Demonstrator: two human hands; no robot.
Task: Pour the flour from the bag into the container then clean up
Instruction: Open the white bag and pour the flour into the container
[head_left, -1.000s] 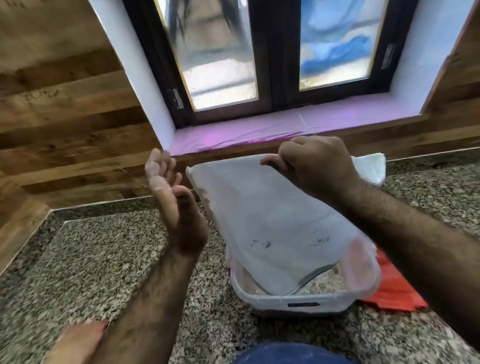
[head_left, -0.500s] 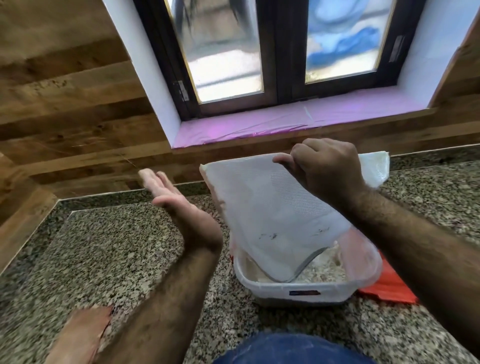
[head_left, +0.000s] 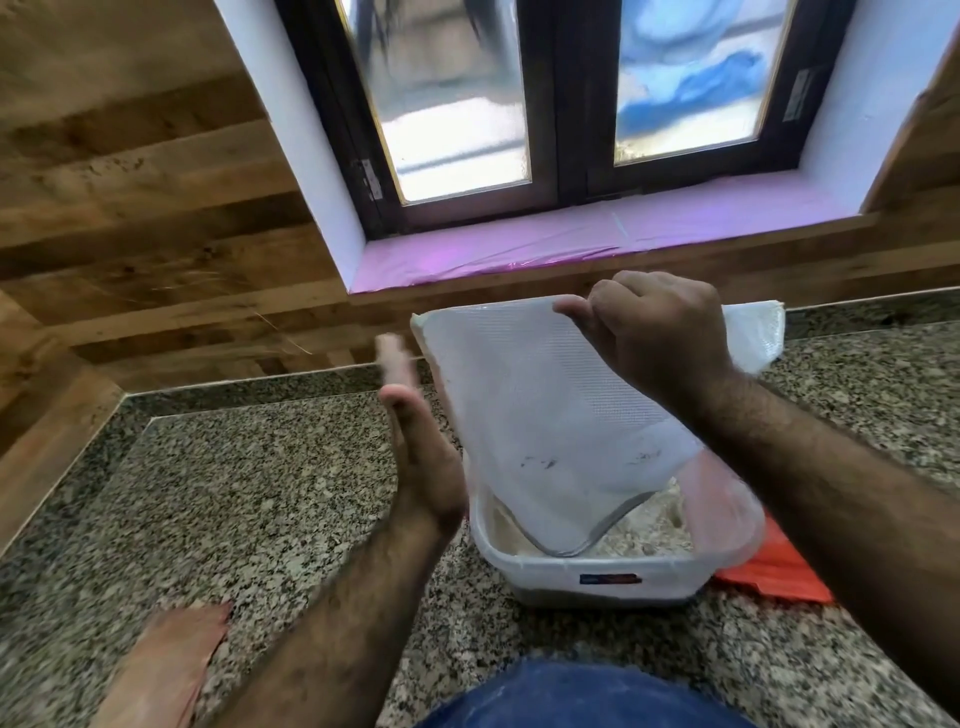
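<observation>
Your right hand (head_left: 657, 332) pinches the upturned bottom edge of a white woven flour bag (head_left: 545, 421), fingers curled over the fabric and thumb pressed against it. The bag hangs upside down, slanting toward you, with its open mouth dipping inside a translucent plastic container (head_left: 597, 574) that sits on a speckled granite floor (head_left: 234, 493). Your left hand (head_left: 415, 447) is flat, fingers straight and together, holding nothing; it stands edge-on right at the bag's left side, its fingertips blurred, and whether the palm is actually touching the fabric cannot be told.

The bag looks limp and nearly empty: its face lies flat with no bulge, so it should weigh little and fold or flap easily. Being soft cloth, it gives no firm hold except where it is bunched, so the bottom edge you are pinching is the sensible place to grip. Clinging flour likely needs shaking or patting loose.

Inside the container lies a shallow, uneven layer of pale flour (head_left: 644, 525), well below the rim. A small dark label sits on its near wall. An orange-red lid or sheet (head_left: 779, 571) pokes out from beneath the container's right side. Behind is a window with a pink-lined sill (head_left: 571, 239).
</observation>
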